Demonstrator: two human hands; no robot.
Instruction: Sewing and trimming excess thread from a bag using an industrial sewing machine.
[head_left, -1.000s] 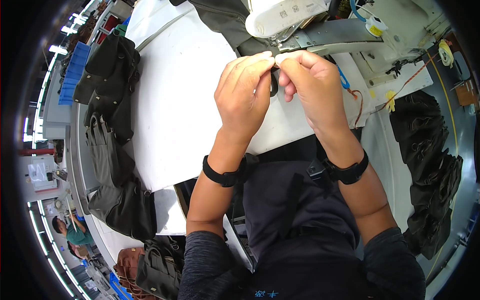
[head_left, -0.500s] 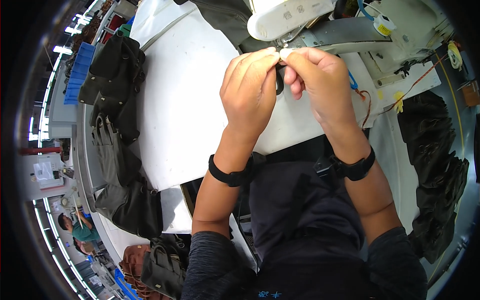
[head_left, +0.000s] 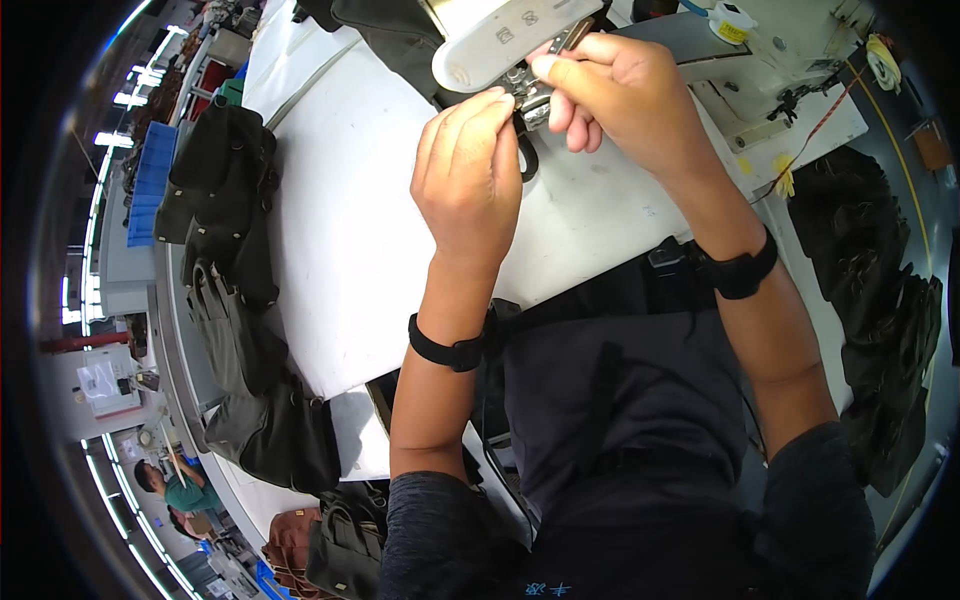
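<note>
Currently, in the head view, the left hand (head_left: 465, 155) and the right hand (head_left: 630, 95) are raised to the end of a white sewing machine (head_left: 510, 42) over a white tabletop (head_left: 340, 200). The fingers of the left are bunched side by side, their tips just beside the metal parts (head_left: 536, 107) under the machine's head; whether they are closed around anything cannot be told. Right next to them, partly covered, a dark looped strap (head_left: 529, 157) is seen. On the right hand, thumb and forefinger are pressed together and the other fingers are curled (any thread between the tips is too fine to be made out). Beyond the left hand, a dark piece of material (head_left: 385, 45) is laid beside the machine. Dark bags (head_left: 215, 160) are lined up along the tabletop's left side, with a blue bin (head_left: 152, 185) placed past them. At the right, dark pieces (head_left: 860, 270) are heaped well apart from the hands. Black bands (head_left: 742, 270) are worn on both wrists.
</note>
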